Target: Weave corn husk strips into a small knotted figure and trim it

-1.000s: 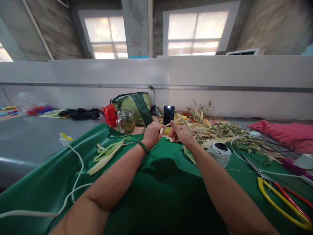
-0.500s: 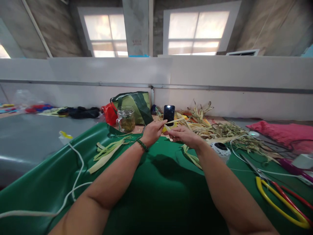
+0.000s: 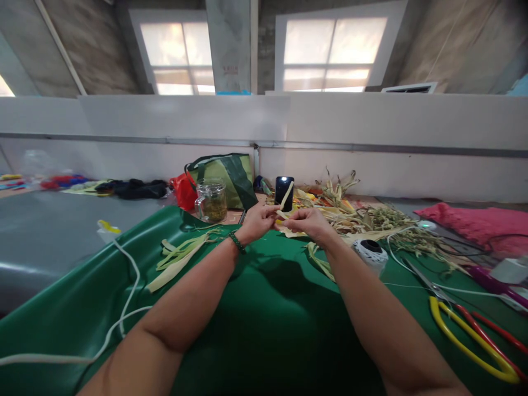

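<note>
Over the green mat [image 3: 284, 341], my two hands meet around a pale strip of corn husk [image 3: 287, 195]. My left hand [image 3: 258, 221], with a dark green beaded bracelet at its wrist, pinches the strip, whose free end sticks up in front of a dark phone [image 3: 282, 187]. My right hand [image 3: 307, 223] is closed, thumb against fingers, on the husk's lower end. Left of my left hand lie green and pale husk pieces [image 3: 181, 261]. More husk strips [image 3: 320, 261] lie under my right wrist, and a spool of white thread [image 3: 371, 256] stands beside that forearm.
Scissors with yellow and red handles [image 3: 466, 330] lie at right, near a white cable [image 3: 470, 291]. Dried husks and stalks [image 3: 350, 214] are heaped behind my right hand. A glass mug [image 3: 212, 203] stands before a green bag [image 3: 231, 173]. A white cord [image 3: 94, 352] crosses the left side.
The husk strip's free end has swung from pointing right to standing upright in front of the phone. My hands have stayed almost in place, close together.
</note>
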A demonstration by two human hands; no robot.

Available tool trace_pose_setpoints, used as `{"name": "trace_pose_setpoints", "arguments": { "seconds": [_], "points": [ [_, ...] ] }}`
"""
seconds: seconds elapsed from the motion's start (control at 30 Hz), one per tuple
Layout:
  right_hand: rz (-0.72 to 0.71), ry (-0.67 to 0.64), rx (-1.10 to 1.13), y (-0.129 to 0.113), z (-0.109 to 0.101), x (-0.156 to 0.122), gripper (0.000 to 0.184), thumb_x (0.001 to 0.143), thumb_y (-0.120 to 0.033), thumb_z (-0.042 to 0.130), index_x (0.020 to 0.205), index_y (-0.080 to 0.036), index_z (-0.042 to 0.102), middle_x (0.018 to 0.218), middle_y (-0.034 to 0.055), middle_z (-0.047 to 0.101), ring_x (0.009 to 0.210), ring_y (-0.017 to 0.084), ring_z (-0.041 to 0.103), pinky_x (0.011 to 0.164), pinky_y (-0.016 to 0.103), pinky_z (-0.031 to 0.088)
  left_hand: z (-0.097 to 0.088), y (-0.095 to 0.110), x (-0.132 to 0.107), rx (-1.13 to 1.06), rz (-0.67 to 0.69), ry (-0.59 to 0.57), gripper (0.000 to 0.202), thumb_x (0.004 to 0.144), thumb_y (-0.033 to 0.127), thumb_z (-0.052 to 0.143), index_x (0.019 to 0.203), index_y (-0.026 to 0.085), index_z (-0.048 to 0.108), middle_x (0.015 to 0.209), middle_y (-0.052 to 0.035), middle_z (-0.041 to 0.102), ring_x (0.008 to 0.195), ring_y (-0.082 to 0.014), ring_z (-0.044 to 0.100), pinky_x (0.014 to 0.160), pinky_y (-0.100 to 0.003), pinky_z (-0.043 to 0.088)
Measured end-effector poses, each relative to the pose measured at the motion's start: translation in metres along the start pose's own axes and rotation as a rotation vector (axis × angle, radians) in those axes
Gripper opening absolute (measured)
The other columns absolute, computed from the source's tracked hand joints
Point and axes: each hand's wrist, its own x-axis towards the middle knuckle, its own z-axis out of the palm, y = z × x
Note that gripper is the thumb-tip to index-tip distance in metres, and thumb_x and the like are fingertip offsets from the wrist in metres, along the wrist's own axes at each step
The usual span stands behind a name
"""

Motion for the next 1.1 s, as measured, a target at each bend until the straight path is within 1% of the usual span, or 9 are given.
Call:
{"name": "trace_pose_setpoints", "arguments": {
  "seconds": [0.1,0.27,0.4,0.47,0.57,0.63,0.77,0.93,1.1],
  "points": [
    [-0.039,0.076,-0.129,0.0034,0.0026,0.0024,0.03,0.052,-0.043,0.077,0.055,-0.016,0.064,0.048,-0.002,0.057,0.047,0.01,0.048,0.047,0.023,0.034,-0.0003,0.0027,-0.0024,0.021,-0.017,-0.185,0.024,0.069,0.019,0.066,0.092,0.015,0.073,0.057,0.0027,0.062,0.046,-0.011,0.059,0.048,-0.018,0.044],
    [-0.101,0.185,-0.416,0.0082,0.0056,0.0065,0.02,0.059,-0.036,0.074,0.056,-0.017,0.068,0.053,0.0001,0.062,0.051,0.012,0.053,0.047,0.023,0.032,-0.0012,0.0079,-0.0078,0.072,-0.037,-0.24,0.028,0.07,0.021,0.066,0.096,0.013,0.07,0.054,0.004,0.06,0.047,-0.0097,0.06,0.047,-0.016,0.041],
    [-0.146,0.185,-0.474,0.0087,0.0054,0.006,0.024,0.061,-0.041,0.074,0.056,-0.018,0.068,0.055,0.0015,0.063,0.055,0.015,0.056,0.048,0.023,0.032,-0.001,0.0096,-0.008,0.124,-0.046,-0.215,0.023,0.076,0.031,0.067,0.087,0.01,0.07,0.047,0.0038,0.056,0.044,-0.0089,0.057,0.044,-0.016,0.037],
    [-0.181,0.136,-0.445,0.0084,0.0034,0.0057,0.028,0.063,-0.045,0.073,0.058,-0.018,0.069,0.054,0.0015,0.062,0.054,0.015,0.055,0.047,0.023,0.032,-0.0019,0.009,-0.0065,0.104,-0.048,-0.198,0.023,0.077,0.031,0.067,0.087,0.01,0.07,0.05,0.0026,0.058,0.046,-0.0093,0.058,0.045,-0.016,0.038],
    [-0.223,-0.008,-0.31,0.008,-0.0008,0.0062,0.033,0.07,-0.049,0.065,0.068,-0.016,0.071,0.06,0.0027,0.065,0.055,0.014,0.055,0.05,0.024,0.037,-0.0049,0.0072,-0.0034,0.014,-0.02,-0.189,0.023,0.077,0.029,0.069,0.089,0.01,0.07,0.068,-0.0031,0.07,0.063,-0.0128,0.066,0.059,-0.019,0.048],
    [-0.231,-0.056,-0.282,0.0076,-0.0025,0.0063,0.033,0.074,-0.047,0.061,0.073,-0.015,0.072,0.063,0.0029,0.066,0.055,0.013,0.054,0.051,0.024,0.039,-0.0069,0.0053,-0.0014,-0.024,-0.009,-0.187,0.025,0.074,0.03,0.071,0.087,0.009,0.071,0.075,-0.006,0.072,0.072,-0.0155,0.068,0.069,-0.023,0.051],
    [-0.251,0.048,-0.436,0.0055,-0.0003,0.0033,0.031,0.076,-0.046,0.063,0.073,-0.017,0.073,0.057,0.0008,0.063,0.051,0.012,0.05,0.049,0.024,0.035,-0.009,0.0016,0.001,-0.136,-0.082,-0.171,0.034,0.068,0.03,0.078,0.091,0.007,0.07,0.074,-0.007,0.073,0.073,-0.0169,0.069,0.074,-0.028,0.053],
    [-0.423,0.239,-0.688,0.0059,0.0049,-0.0012,0.024,0.079,-0.041,0.066,0.068,-0.021,0.07,0.064,0.0018,0.067,0.058,0.015,0.056,0.056,0.026,0.035,-0.0079,0.0019,-0.0002,-0.355,-0.183,-0.14,0.042,0.061,0.026,0.083,0.094,0.006,0.067,0.072,-0.0058,0.073,0.068,-0.0152,0.069,0.076,-0.029,0.053],
    [-0.551,0.282,-0.766,0.0107,0.0036,0.0002,0.019,0.085,-0.034,0.063,0.071,-0.022,0.068,0.067,0.0012,0.067,0.062,0.016,0.058,0.058,0.027,0.038,-0.0077,0.002,-0.0009,-0.405,-0.195,-0.107,0.032,0.063,0.022,0.082,0.084,0.008,0.063,0.069,-0.0047,0.071,0.066,-0.0133,0.068,0.072,-0.026,0.052]
  ]
}}
